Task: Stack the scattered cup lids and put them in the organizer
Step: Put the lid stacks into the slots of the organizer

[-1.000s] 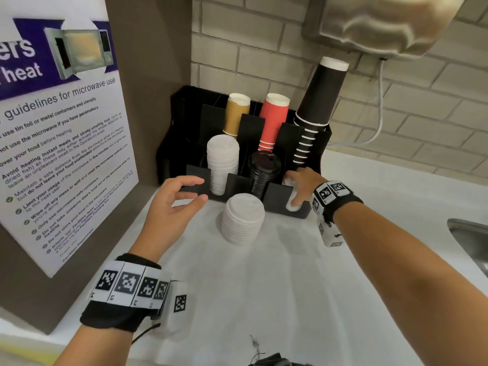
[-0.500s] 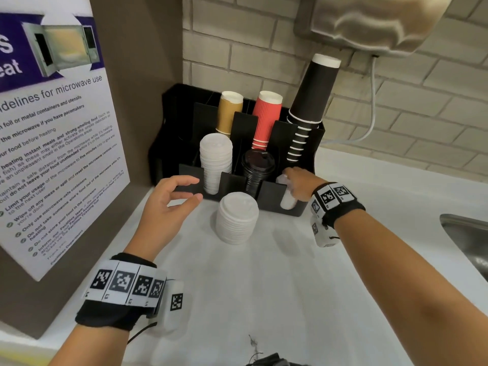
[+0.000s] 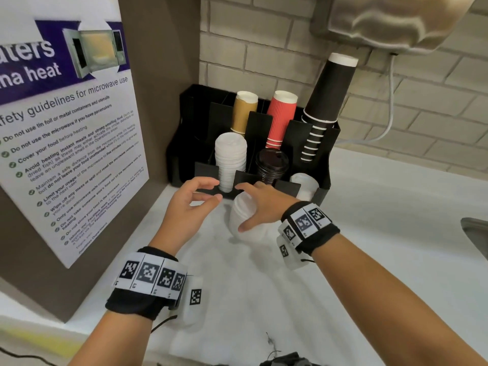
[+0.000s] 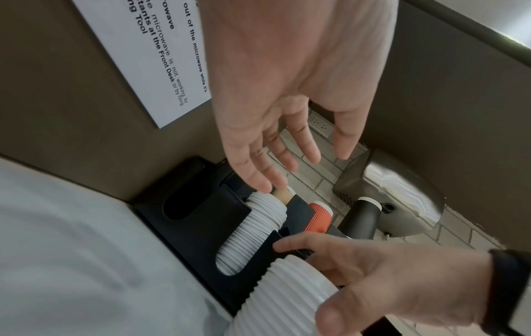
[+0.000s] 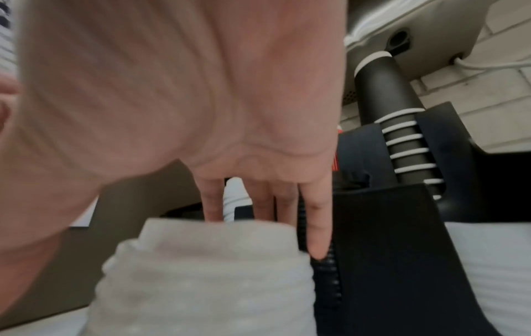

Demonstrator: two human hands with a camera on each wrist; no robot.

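A loose stack of white cup lids (image 3: 235, 216) stands on the white counter in front of the black organizer (image 3: 206, 169). My right hand (image 3: 244, 207) reaches over it, fingers on the far side and thumb on the near side, gripping the stack (image 4: 287, 295). In the right wrist view its fingers (image 5: 316, 227) run down behind the blurred stack (image 5: 201, 272). My left hand (image 3: 215, 190) hovers open just left of the stack, holding nothing. The organizer's front slots hold a tall white lid stack (image 3: 231, 159), black lids (image 3: 272, 165) and a short white lid stack (image 3: 303, 183).
Tan (image 3: 244, 112), red (image 3: 281, 117) and black cup stacks (image 3: 327, 101) rise from the organizer's back slots. A brown panel with a microwave poster (image 3: 66, 128) closes off the left. A steel dispenser (image 3: 396, 19) hangs above, and a sink edge (image 3: 475, 231) shows at right.
My right hand left the organizer's right front slot, where white lids now sit, and moved left onto the loose stack. My left hand stayed open beside it.
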